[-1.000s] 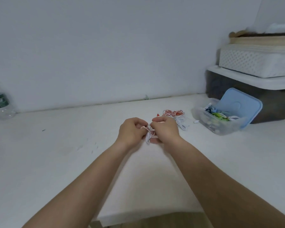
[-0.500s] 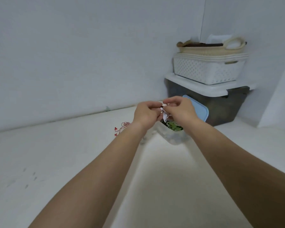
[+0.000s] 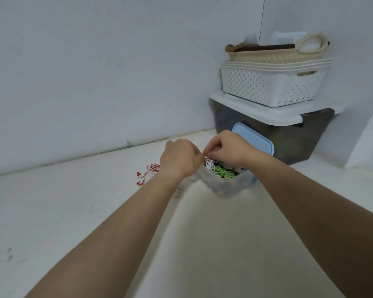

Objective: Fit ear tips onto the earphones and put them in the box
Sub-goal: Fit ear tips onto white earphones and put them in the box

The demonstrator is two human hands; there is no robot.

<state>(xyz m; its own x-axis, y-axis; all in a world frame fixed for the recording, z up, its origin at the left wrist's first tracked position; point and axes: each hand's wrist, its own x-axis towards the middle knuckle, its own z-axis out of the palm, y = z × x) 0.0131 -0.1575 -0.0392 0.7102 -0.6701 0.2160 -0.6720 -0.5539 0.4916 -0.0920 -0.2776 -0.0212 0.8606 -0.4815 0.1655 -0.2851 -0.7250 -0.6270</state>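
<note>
Pinching thin white coiled wired earphones [image 3: 210,164] with left hand [image 3: 181,158] and right hand [image 3: 230,149], fingers curled. Held just over clear plastic box [image 3: 224,187] with blue lid [image 3: 259,143], toward far right corner of white desk [image 3: 73,211]. Probably light, limp, springy. Best gripped mid-coil, not by soft tips.

1. Two bare forearms reach forward over a white table [image 3: 73,211].
2. The left hand [image 3: 180,157] and right hand [image 3: 228,150] meet, both pinching a coiled pair of white earphones [image 3: 210,164] just above a clear box [image 3: 224,187].
3. Green earphones [image 3: 223,173] lie inside the box; its blue lid [image 3: 255,140] stands propped behind.
4. Red-and-white earphones [image 3: 151,170] lie on the table, left of the hands.
5. A dark storage bin [image 3: 289,143] carries stacked baskets [image 3: 267,87] in the corner.
</note>
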